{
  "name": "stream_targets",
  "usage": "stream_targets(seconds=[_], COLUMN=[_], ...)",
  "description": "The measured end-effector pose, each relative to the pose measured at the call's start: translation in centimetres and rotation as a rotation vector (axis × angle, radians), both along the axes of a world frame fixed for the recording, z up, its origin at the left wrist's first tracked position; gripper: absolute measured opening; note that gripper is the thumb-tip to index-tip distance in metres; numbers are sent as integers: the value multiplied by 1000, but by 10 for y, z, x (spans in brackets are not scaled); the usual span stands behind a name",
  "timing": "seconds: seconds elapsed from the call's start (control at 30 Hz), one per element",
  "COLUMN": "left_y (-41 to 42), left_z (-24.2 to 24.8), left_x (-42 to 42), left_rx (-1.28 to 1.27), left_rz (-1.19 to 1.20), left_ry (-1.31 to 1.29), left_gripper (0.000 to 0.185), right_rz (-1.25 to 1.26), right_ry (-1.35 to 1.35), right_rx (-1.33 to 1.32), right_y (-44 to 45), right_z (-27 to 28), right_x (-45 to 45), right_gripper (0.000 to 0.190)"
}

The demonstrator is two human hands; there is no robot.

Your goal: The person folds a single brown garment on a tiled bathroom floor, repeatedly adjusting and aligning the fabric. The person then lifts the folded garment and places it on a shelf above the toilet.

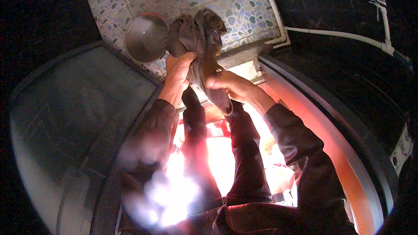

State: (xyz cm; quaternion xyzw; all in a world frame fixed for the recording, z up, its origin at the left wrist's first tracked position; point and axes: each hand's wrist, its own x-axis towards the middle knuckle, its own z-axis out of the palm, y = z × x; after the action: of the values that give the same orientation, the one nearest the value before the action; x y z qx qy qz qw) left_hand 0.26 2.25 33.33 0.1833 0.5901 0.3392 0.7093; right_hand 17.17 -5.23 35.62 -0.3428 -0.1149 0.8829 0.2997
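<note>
A bunched dark grey cloth [191,36], possibly a garment, hangs between my two hands. My left hand [179,70] grips its left side, thumb lying over the folds. Lower down on the right, my right hand [233,83] is closed around a narrower part, whose end [225,102] droops below the thumb. The bulk of the cloth spreads out past my hands over the tiled floor. Whether its far end touches the floor I cannot tell. Just left of the cloth stands a round bucket [146,38] with a bright glint inside.
The floor ahead has mosaic-patterned tiles [241,6]. White pipes [333,33] run along the dark wall at right. A framed panel [78,104], perhaps a door, stands at left, and an orange-lit door frame [313,130] at right. Strong light glares between my legs [245,156].
</note>
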Motion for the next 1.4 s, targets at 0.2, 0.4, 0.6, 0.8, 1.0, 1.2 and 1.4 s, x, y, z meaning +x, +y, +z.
stream_targets(seconds=[0.2, 0.4, 0.6, 0.8, 1.0, 1.2, 1.4], left_y=[-11, -20, -27, -43, -35, -5, -11], left_z=[4, 9, 15, 21, 5, -36, -74], left_x=[-7, -10, -27, -44, -62, -72, -64], left_rx=[20, -41, -220, -419, -396, -394, -424], left_rz=[-40, -52, 21, 114, 88, 172, 276], left_ry=[5, -74, -201, -512, -611, -347, -344], left_gripper=[40, 41, 31, 40, 46, 43, 38], right_rz=[-356, -398, -573, -538, -533, -482, -547], right_ry=[201, 146, 390, 490, 254, -104, -24], right_rx=[-560, -563, -585, -658, -529, -382, -424], right_y=[5, -3, -15, -36, -32, -61, -67], right_z=[-3, -21, -60, -34, -46, -26, 4], right_x=[-2, -18, -42, -63, -38, 0, -17], right_gripper=[59, 58, 54, 49, 48, 47, 49])
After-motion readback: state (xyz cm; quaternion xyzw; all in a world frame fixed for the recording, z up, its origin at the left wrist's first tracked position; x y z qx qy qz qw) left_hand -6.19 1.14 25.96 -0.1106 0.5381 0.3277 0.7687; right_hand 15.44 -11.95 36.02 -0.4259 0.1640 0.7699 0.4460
